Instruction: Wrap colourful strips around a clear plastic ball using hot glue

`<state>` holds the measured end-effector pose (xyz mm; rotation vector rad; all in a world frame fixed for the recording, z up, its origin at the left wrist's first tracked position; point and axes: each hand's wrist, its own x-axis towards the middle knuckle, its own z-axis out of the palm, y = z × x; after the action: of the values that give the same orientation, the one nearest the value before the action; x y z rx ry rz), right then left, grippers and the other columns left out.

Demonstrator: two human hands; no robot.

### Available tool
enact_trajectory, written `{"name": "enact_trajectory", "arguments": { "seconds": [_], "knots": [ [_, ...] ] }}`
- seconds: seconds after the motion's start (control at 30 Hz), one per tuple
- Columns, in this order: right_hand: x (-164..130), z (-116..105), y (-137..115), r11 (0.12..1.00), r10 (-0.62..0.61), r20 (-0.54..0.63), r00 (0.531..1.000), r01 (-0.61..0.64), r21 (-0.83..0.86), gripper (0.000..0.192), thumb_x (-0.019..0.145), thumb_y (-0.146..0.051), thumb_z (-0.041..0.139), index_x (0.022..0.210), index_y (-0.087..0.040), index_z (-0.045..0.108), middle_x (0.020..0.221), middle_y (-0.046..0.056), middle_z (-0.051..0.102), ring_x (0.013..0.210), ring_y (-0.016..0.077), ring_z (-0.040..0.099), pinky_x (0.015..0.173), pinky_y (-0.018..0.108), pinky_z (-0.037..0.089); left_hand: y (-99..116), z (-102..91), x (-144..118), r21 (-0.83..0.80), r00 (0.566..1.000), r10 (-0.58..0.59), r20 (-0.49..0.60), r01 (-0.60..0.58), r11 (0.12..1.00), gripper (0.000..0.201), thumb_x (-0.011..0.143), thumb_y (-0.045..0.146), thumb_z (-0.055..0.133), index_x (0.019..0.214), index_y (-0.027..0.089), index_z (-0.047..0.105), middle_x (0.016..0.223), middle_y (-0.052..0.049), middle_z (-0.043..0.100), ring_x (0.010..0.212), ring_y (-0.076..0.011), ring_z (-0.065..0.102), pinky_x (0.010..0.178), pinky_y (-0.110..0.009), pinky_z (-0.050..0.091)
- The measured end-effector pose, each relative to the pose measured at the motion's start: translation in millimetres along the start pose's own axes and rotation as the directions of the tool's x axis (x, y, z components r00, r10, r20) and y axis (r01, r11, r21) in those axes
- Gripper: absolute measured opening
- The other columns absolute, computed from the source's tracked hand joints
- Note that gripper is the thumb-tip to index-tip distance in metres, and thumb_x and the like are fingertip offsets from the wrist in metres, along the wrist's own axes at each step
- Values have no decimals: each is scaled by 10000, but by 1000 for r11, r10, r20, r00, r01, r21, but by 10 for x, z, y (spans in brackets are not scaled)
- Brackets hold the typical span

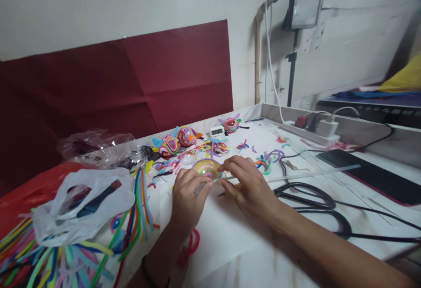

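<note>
My left hand [190, 191] and my right hand [248, 183] meet over white paper, fingers pinched on a long pale strip [329, 171]. The strip runs out to the right past my right hand; whether it is a pipe cleaner or tape I cannot tell. Just behind my fingertips sits a round piece [206, 166] ringed in yellow, purple and other coloured coils, partly hidden by my hands. Scissors with big black handles [305, 195] lie under my right wrist, their tip showing below the fingers. Pink loops [194, 242] rest near my left forearm.
Colourful coil-covered figures [169, 145] stand by a small digital clock [217, 131]. Left are bundled pipe cleaners [66, 261] and a white plastic bag [88, 196]. Cut scraps [269, 158] lie behind my right hand. A phone [371, 174], cables and a power strip [315, 133] are right.
</note>
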<state>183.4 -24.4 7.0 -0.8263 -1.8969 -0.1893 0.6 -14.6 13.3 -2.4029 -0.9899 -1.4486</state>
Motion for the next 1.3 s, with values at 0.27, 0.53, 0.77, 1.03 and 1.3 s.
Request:
{"name": "enact_trajectory", "arguments": {
  "seconds": [0.27,0.53,0.77,1.03,1.3],
  "knots": [
    [34,-89,59,996,90,25,996,-90,-7,73,877,-183,621,950,-185,613,883,52,660,843,230,570,749,359,346,-73,-13,6,-92,978,-209,-5,207,974,75,787,170,672,738,214,709,712,-7,639,754,-183,579,708,-314,459],
    [46,-94,92,988,148,42,988,-149,46,37,893,-179,607,873,-194,634,819,32,682,796,196,593,747,345,354,-67,-24,22,-135,970,-242,12,242,961,93,789,206,646,721,219,708,713,-9,645,750,-188,597,708,-320,465],
    [54,-85,119,973,207,25,978,-208,101,54,859,-148,632,837,-197,625,797,15,686,748,176,596,743,338,373,-89,-29,13,-141,976,-215,43,219,965,88,802,200,642,739,213,702,729,-10,631,756,-184,601,714,-323,468],
    [67,-101,111,964,236,29,971,-238,118,92,828,-103,653,814,-191,626,779,5,684,735,167,589,729,331,380,-93,-29,10,-147,983,-176,57,182,972,76,810,191,646,763,215,701,755,-11,625,779,-177,598,719,-310,478],
    [62,-98,124,947,286,48,957,-290,142,99,812,-106,660,804,-203,641,783,-4,698,711,158,596,717,322,403,-89,-37,25,-157,987,-150,49,156,975,82,801,196,656,733,213,698,734,-13,634,760,-180,601,703,-312,488]
  ]
}}
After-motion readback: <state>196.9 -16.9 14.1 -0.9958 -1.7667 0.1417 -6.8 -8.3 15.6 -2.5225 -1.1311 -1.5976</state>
